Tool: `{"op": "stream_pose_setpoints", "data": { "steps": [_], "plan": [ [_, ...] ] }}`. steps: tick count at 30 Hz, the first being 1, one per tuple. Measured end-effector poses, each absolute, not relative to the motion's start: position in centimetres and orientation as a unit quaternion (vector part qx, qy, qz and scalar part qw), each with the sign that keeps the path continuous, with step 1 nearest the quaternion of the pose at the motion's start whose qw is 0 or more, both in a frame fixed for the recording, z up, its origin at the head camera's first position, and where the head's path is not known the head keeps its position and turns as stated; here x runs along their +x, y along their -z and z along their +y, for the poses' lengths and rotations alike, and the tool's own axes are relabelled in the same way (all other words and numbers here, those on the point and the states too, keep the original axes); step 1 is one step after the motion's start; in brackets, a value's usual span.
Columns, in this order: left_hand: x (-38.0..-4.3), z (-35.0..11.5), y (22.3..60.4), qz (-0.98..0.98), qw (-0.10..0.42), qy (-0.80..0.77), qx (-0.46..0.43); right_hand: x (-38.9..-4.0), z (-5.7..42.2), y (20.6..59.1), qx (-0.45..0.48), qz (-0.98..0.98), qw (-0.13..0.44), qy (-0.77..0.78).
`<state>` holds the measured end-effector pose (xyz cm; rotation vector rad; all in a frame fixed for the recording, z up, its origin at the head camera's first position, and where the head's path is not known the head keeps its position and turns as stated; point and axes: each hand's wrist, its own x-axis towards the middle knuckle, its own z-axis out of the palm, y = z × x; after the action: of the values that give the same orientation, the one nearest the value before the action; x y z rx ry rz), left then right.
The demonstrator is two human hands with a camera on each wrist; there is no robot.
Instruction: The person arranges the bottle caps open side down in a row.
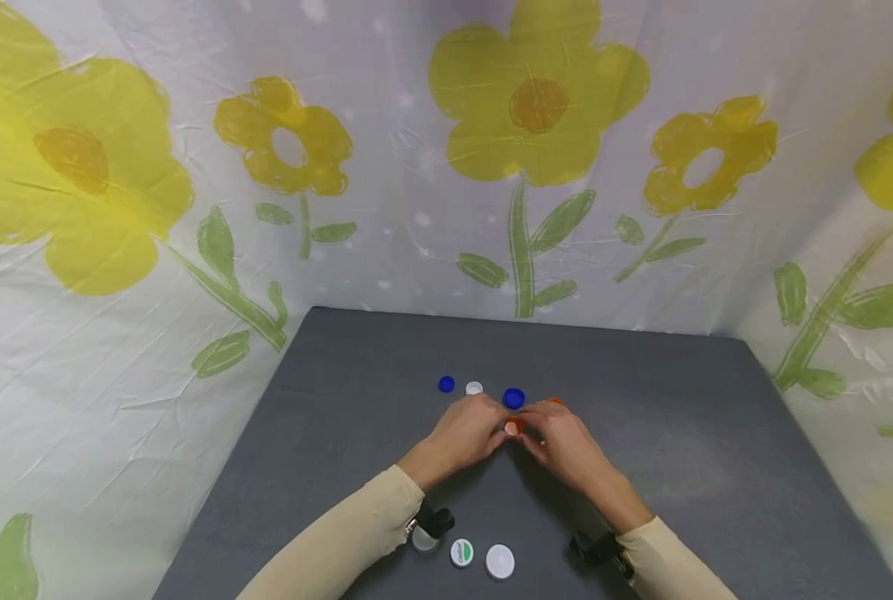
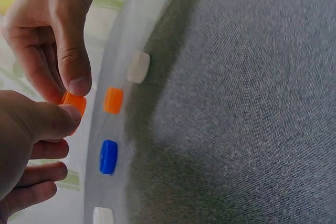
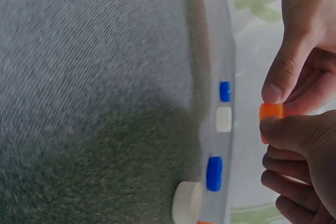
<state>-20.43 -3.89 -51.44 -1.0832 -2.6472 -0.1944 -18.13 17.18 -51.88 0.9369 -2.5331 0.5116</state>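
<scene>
Between both hands, above the dark table, is an orange bottle cap [image 1: 512,427]. Its paler hollow side faces the head camera. My left hand [image 1: 467,432] pinches one edge with thumb and fingertips, the other fingers loosely bent in the left wrist view. The right hand [image 1: 566,446] pinches the opposite edge; its thumb lies on the cap [image 3: 271,109] in the right wrist view. Just beyond the hands lie a blue cap [image 1: 514,398], a white cap [image 1: 474,388] and a second orange cap [image 1: 555,401], partly hidden by the right hand.
Another blue cap [image 1: 446,384] ends the far row at left. A white cap [image 2: 139,66] also shows in the left wrist view. Nearer the body lie a white cap with green print [image 1: 462,552], a plain white cap [image 1: 500,562] and a pale cap [image 1: 425,539] partly covered by the left wrist device.
</scene>
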Motion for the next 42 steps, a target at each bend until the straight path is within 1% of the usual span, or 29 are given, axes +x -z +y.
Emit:
{"op": "stream_pose_setpoints", "data": {
  "steps": [4, 9, 18, 24, 30, 33, 37, 42],
  "plan": [
    [-19.8, -4.2, 50.7, -0.912, 0.141, 0.071, -0.379, -17.6, 17.1, 51.3, 0.341, -0.898, 0.207, -0.187],
    [-18.9, -4.7, 49.9, -0.901, 0.159, 0.073, -0.397, -16.8, 17.2, 50.6, 0.350, -0.890, 0.218, -0.196],
    [-17.2, -5.6, 49.2, -0.892, 0.166, 0.097, -0.409, -15.3, 17.3, 50.2, 0.363, -0.874, 0.239, -0.216],
    [-16.4, -6.1, 49.4, -0.888, 0.156, 0.131, -0.412, -14.8, 17.3, 50.7, 0.370, -0.867, 0.235, -0.238],
    [-16.0, -6.5, 49.9, -0.886, 0.158, 0.138, -0.415, -14.5, 17.3, 51.3, 0.368, -0.862, 0.222, -0.270],
    [-15.8, -6.7, 50.0, -0.879, 0.172, 0.152, -0.418, -14.3, 17.2, 51.4, 0.354, -0.863, 0.210, -0.292],
    [-15.7, -6.9, 50.1, -0.863, 0.215, 0.149, -0.433, -14.0, 17.2, 51.1, 0.327, -0.870, 0.190, -0.317],
    [-15.6, -7.1, 50.1, -0.834, 0.266, 0.138, -0.464, -13.5, 17.2, 50.7, 0.288, -0.882, 0.136, -0.348]
  ]
}}
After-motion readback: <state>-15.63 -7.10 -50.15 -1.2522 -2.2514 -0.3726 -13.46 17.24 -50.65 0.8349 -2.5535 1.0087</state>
